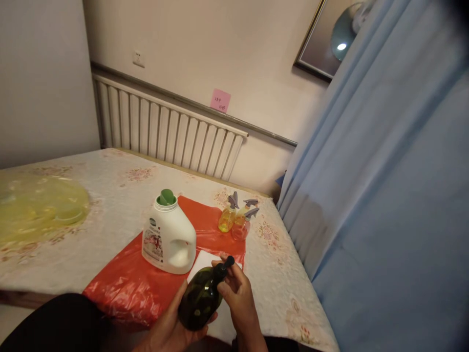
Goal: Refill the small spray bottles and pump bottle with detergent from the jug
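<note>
Dark bottle held in both hands at the bottom of the frame

Dark green bottle point(201, 298) sits low in the frame, just right of centre, tilted with its black pump top pointing up and to the right. Left hand point(172, 327) is closed around the bottle's lower body from underneath, fingers wrapped along its left side. Right hand point(238, 296) is closed on the black pump cap point(223, 266), fingertips pinched at the neck. Behind the bottle lies a white sheet point(202, 259), partly hidden by it, resting on a red plastic sheet point(146, 278) that spreads across the middle of the bed point(110, 195). White detergent jug point(168, 237) with a green cap stands upright on the red sheet, just up and left of the held bottle. Further up and right, near the bed's edge, two small yellow-orange spray bottles point(234, 220) with grey triggers lie close together. Yellow translucent plastic item point(40, 208) rests at the far left of the frame. White radiator point(164, 129) runs along the wall in the upper middle, with a pink note point(220, 100) above it. Blue curtain point(384, 195) fills the right side
</note>
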A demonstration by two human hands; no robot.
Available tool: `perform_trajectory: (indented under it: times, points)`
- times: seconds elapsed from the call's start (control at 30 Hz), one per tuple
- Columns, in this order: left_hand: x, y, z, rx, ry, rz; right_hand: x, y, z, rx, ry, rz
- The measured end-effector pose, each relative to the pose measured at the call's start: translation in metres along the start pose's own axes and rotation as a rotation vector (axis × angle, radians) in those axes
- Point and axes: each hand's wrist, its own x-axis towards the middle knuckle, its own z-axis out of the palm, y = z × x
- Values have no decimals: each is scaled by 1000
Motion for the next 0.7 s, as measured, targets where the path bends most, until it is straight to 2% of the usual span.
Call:
perform_trajectory:
  times: [0.37,0.53,0.7]
  points:
    - [-4,2,-2,-51,25,74,-15,40,6,-12,51,5]
    - [-4,-1,-3,15,19,76,-8,21,3,-191,286,-70]
    - [-2,-6,-7,11,0,65,-2,3,15,-341,345,-66]
